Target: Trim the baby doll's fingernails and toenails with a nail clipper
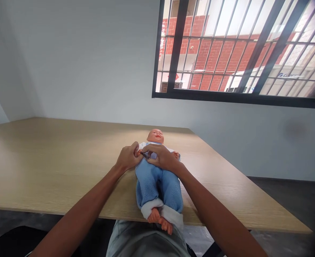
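A baby doll [157,175] in fleecy blue trousers with white cuffs lies on its back on the table. Its head points away from me and its feet hang over the near edge. My left hand [127,157] is closed around the doll's small hand [139,152] at the left side of its chest. Between thumb and fingers, my right hand [162,157] grips small, shiny nail clippers [146,155], their tip against or very near that doll hand. Fingers partly cover the doll's chest. The doll's other hand [176,155] rests free beside my right wrist.
The light wooden table [66,160] spreads wide to the left and narrows to a corner at the right. Behind it stands a plain pale wall [93,64] with a barred window [213,53] at upper right. A dark chair part [15,241] shows at lower left.
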Demonstrator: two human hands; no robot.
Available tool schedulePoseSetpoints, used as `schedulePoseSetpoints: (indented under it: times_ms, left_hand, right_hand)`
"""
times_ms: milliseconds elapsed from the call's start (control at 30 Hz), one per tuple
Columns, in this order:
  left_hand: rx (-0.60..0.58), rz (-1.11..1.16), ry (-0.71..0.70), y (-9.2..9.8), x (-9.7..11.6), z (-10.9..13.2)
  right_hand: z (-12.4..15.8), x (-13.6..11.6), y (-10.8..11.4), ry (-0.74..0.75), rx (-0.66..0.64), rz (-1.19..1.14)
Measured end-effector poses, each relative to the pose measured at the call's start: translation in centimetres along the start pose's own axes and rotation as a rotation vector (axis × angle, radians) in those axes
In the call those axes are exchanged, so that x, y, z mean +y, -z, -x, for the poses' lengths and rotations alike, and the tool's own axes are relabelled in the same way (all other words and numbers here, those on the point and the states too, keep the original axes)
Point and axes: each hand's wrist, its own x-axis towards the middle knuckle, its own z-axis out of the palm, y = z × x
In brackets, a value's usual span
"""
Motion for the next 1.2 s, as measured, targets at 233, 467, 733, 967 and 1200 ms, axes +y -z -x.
schedulePoseSetpoints:
  times_ms: [233, 467, 733, 967, 1200]
  left_hand:
    - [-0.034, -0.05, -0.026, -0.06, -0.28, -0.04]
    - [-0.063, -0.073, -0.038, -0.14, -0.58, -0.12]
    - [-0.069, -0.071, -0.041, -0.21, -0.77, -0.19]
    - [-0.079, -0.07, -0.068, -0.23, -0.74, -0.35]
    - [-0.087, -0.061, -0.076, -0.15, -0.83, -0.36]
  right_hand:
    - [0.02, -0.35, 0.29, 0.028, -0.031, 0.067]
    - [0.05, -0.43, 0.29, 0.048, -0.039, 0.075]
    - [0.01, -0.38, 0.24, 0.058, -0.054, 0.094]
    - [0.12, -0.3, -0.19, -0.003, 0.086, 0.144]
    - [0.08, -0.55, -0.2, -0.017, 0.045, 0.175]
